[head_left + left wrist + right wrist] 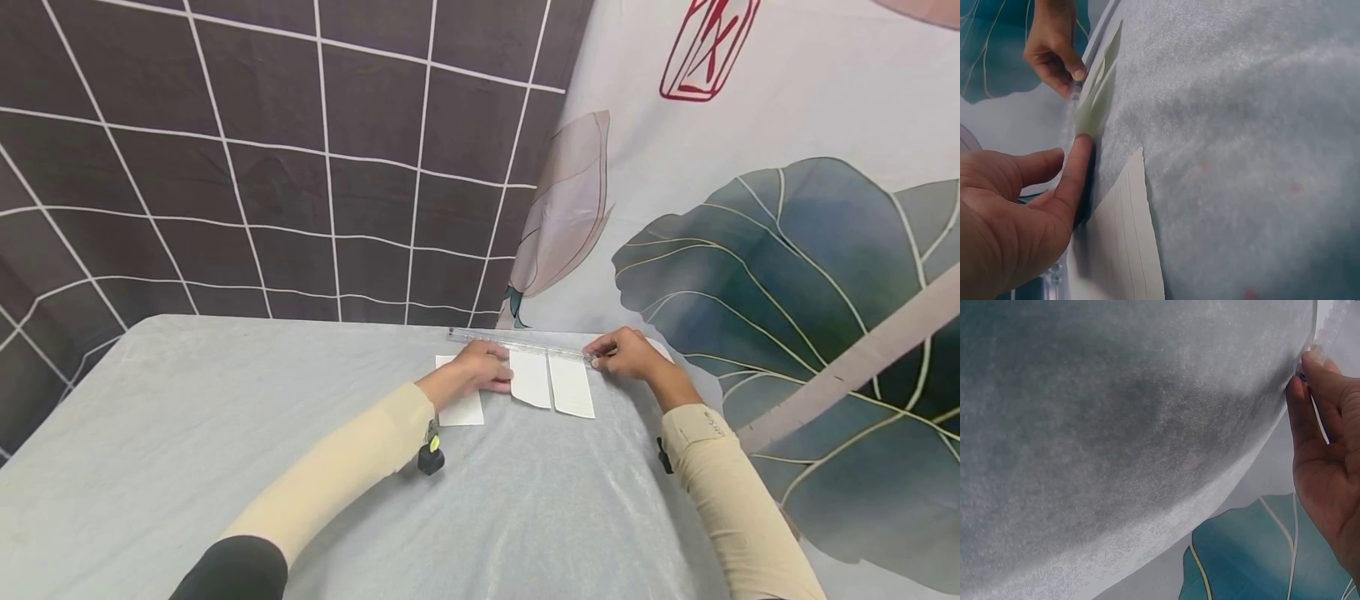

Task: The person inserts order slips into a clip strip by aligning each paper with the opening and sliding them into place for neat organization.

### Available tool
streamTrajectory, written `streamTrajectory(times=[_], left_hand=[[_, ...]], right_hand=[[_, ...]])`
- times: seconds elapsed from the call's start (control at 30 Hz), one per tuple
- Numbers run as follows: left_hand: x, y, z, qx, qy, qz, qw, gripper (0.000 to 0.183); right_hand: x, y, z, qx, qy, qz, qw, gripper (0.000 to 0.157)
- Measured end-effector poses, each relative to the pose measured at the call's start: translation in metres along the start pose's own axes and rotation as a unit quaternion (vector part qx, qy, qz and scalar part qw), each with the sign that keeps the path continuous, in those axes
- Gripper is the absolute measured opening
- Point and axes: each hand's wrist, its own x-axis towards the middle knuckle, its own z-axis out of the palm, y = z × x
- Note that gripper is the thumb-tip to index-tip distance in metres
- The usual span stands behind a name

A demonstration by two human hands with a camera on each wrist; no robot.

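Note:
A long clear plastic strip [525,346] lies across the back of the table, over the top ends of several white paper pieces. My right hand [628,353] pinches its right end between thumb and fingers; the right wrist view shows this hand [1329,425] at the strip's tip. At the strip's left part, my left hand [478,367] rests beside the middle paper [530,379]. In the left wrist view, the left hand [1029,206] has its index finger extended against a paper edge, thumb apart. A lined paper [1125,231] lies partly under this hand. Another paper [572,386] sits at right.
A pale grey cloth [300,383] covers the table. Behind it hangs a dark curtain [262,183] with white grid lines. A white curtain with large leaf prints [787,267] hangs close to the table's right edge.

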Motion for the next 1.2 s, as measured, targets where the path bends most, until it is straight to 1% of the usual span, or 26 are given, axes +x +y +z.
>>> streamTrajectory(times=[0.17,0.37,0.53,0.7,0.8,0.9,1.2], left_hand=[[-0.006,0.000,-0.009,-0.023,-0.006,-0.014,0.9996,0.057],[-0.019,-0.003,-0.020,-0.027,-0.013,-0.019,0.9994,0.051],[-0.026,-0.006,-0.026,-0.030,-0.025,-0.010,0.9992,0.046],[-0.038,-0.006,-0.031,-0.030,-0.033,0.006,0.9990,0.045],[-0.046,-0.008,-0.034,-0.024,-0.028,0.014,0.9992,0.046],[-0.054,-0.009,-0.037,-0.019,-0.016,0.018,0.9995,0.046],[-0.076,-0.009,-0.048,0.007,0.021,0.008,0.9997,0.042]], right_hand=[[0.000,0.000,0.000,-0.004,0.000,-0.001,1.000,0.026],[0.001,0.000,-0.001,-0.007,-0.004,0.007,1.000,0.026],[0.002,0.001,-0.001,-0.006,-0.006,0.009,1.000,0.025],[0.003,0.001,-0.001,-0.008,-0.007,0.004,1.000,0.025],[0.003,0.001,0.000,-0.007,-0.008,0.005,1.000,0.025],[0.002,0.001,0.000,-0.005,-0.006,0.004,1.000,0.025],[0.001,0.000,-0.001,-0.011,-0.007,0.000,1.000,0.025]])
